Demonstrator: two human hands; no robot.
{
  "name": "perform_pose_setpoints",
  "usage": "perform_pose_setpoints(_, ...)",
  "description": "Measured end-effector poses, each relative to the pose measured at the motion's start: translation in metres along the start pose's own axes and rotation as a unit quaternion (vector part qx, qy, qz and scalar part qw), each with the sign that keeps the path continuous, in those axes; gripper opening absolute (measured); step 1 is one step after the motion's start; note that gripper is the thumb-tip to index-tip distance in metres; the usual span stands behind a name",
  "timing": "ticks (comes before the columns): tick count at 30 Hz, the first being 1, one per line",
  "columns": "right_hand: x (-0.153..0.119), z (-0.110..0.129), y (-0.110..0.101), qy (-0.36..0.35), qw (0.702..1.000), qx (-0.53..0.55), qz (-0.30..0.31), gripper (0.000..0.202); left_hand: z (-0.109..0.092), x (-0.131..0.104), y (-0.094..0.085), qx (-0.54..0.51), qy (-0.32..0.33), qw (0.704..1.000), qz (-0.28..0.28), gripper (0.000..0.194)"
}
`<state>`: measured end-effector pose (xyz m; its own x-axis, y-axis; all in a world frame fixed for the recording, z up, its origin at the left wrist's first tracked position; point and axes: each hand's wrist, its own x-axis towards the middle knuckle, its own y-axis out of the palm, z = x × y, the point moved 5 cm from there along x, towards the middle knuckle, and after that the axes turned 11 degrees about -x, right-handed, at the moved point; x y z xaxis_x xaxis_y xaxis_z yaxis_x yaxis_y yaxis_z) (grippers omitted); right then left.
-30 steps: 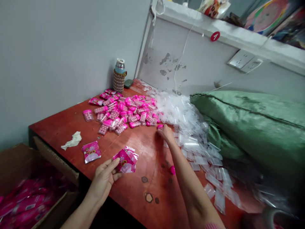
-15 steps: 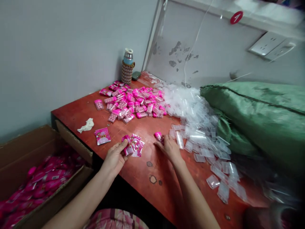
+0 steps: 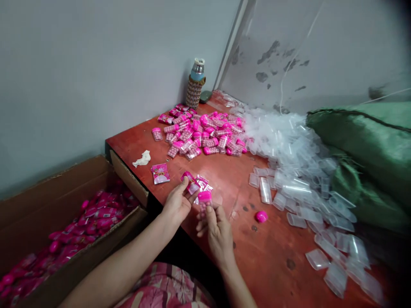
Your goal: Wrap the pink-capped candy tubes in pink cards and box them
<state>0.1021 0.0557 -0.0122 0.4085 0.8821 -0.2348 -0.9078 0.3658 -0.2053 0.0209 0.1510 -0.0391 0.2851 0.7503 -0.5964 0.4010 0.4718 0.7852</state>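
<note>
My left hand [image 3: 176,204] pinches a pink printed wrapper sleeve [image 3: 192,185] between thumb and fingers. Close beside it, my right hand [image 3: 218,233] grips a small clear candy bottle [image 3: 204,201] with a bright pink cap and pink balls inside. The bottle is held upright, cap towards the sleeve. Behind both hands, printed wrappers [image 3: 204,182] lie on the red table, partly hidden. Another flat pink wrapper stack [image 3: 160,173] rests left of my left hand. A loose pink cap [image 3: 261,216] sits to the right of my right hand.
A heap of filled pink-capped bottles [image 3: 205,132] covers the table's back. Clear empty tubes [image 3: 298,184] spread along the right, against a green sack [image 3: 369,171]. At left stands a cardboard box [image 3: 128,177] of wrapped bottles. A flask [image 3: 194,87] and crumpled tissue [image 3: 141,158] are farther back.
My right hand has lifted the pink-capped bottle from the table and brought it left beside the sleeve in my left hand. The view has swung left.
</note>
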Motion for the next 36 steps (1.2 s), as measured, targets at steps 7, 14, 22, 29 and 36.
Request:
perform_pose_setpoints(7,0.013,-0.006,0.010,0.019,0.997,0.079,-0.005,0.030,0.008,-0.003,0.005,0.019,-0.023,0.999,0.027,0.013)
perform_pose_setpoints(14,0.014,-0.003,0.017,0.020,0.992,0.128,0.010,0.030,0.013,-0.001,0.003,0.063,-0.110,0.991,0.033,0.030)
perform_pose_setpoints(22,0.020,-0.003,0.015,0.014,0.995,0.094,0.007,0.029,0.006,-0.006,0.008,0.062,-0.007,0.997,0.044,0.021)
perform_pose_setpoints(29,0.021,-0.011,0.009,-0.015,0.998,0.058,-0.031,0.028,0.005,-0.014,0.018,0.188,-0.015,0.969,0.159,0.025)
perform_pose_setpoints(36,0.018,-0.013,0.013,-0.048,0.998,0.026,-0.039,0.026,0.011,-0.010,0.011,0.226,-0.055,0.960,0.159,0.023)
